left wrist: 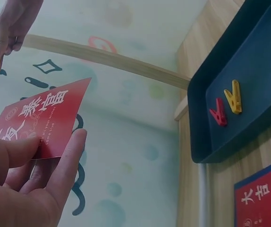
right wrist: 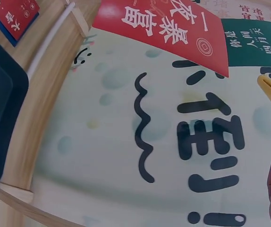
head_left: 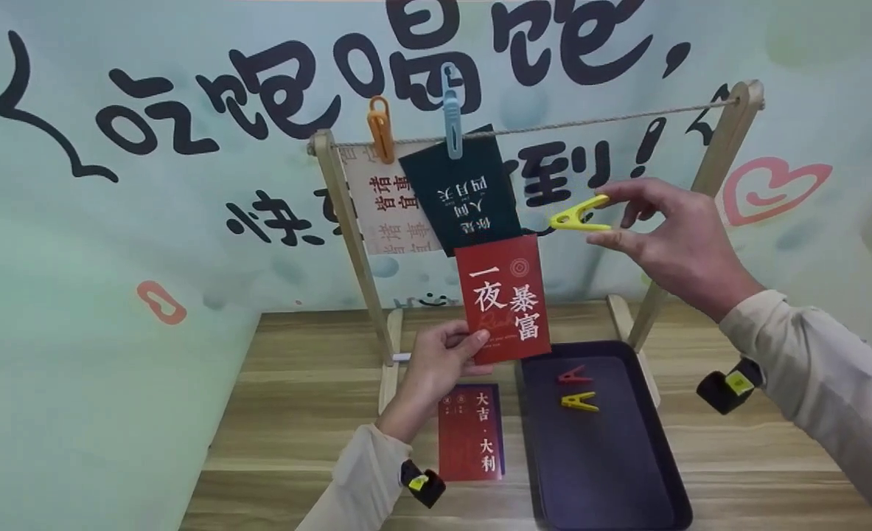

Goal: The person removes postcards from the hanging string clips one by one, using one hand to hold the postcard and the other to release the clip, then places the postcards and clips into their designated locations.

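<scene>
My left hand (head_left: 436, 363) pinches a red card (head_left: 506, 299) with white characters by its lower left corner, thumb in front and fingers behind. In the head view the card's top edge overlaps the bottom of a dark green card (head_left: 472, 195). Between thumb and fingers of my right hand (head_left: 675, 236) is a yellow clothespin (head_left: 583, 215), held by its handle ends with its nose pointing left, just right of the green card. A light blue clothespin (head_left: 452, 122) fixes the green card to a string (head_left: 590, 121). Beside it an orange clothespin (head_left: 381, 130) holds a pale pink card (head_left: 385, 199).
The string runs between two wooden posts (head_left: 708, 158). Below, a dark tray (head_left: 605, 472) on the wooden table (head_left: 281, 413) carries a red clothespin (head_left: 575, 375) and another yellow clothespin (head_left: 579, 401). Left of the tray lie stacked cards (head_left: 470, 435), a red one on top.
</scene>
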{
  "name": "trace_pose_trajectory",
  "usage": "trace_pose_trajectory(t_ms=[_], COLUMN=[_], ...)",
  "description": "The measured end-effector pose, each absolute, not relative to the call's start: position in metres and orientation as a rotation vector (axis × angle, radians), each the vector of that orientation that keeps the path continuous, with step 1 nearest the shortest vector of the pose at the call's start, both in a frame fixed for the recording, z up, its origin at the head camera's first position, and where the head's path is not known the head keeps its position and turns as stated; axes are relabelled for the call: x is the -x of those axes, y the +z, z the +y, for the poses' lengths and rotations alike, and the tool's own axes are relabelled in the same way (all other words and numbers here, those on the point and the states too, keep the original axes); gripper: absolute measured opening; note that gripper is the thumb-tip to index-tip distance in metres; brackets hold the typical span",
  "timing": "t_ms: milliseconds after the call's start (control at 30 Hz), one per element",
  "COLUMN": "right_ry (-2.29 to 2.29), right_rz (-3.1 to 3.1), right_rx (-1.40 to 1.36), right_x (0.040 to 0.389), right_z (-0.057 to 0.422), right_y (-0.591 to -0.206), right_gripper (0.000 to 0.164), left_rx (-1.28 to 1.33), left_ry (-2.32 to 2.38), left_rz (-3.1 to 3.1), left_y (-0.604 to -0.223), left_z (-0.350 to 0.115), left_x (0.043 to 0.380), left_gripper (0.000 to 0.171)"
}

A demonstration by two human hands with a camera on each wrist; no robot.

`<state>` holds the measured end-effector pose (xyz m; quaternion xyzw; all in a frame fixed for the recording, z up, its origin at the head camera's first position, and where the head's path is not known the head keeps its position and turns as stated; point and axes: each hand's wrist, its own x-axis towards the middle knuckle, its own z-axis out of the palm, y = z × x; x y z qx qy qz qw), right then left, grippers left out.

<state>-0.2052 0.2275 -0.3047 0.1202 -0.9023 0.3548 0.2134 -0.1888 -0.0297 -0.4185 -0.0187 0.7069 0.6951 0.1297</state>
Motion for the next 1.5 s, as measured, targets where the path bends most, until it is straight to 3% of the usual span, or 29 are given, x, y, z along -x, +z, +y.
trace_pose_trajectory(t_ms=[300, 1500], right_ry=[1.084, 1.239], right_rz=[-2.538, -2.707], right_rx=[-0.273, -0.105], right_x=[0.198, 0.168], right_z=[0.232, 0.239], right_y=[-0.357, -0.515], right_gripper=[0.043, 0.035], left_rx=[0.108, 0.304], left_ry=[1.893, 1.770], left_rz=[2.079, 2.012], left_y=[-0.446, -0.551], left_z=[-0.050, -0.087], left_x=[0.180, 0.141], left_gripper=[0.033, 0.023])
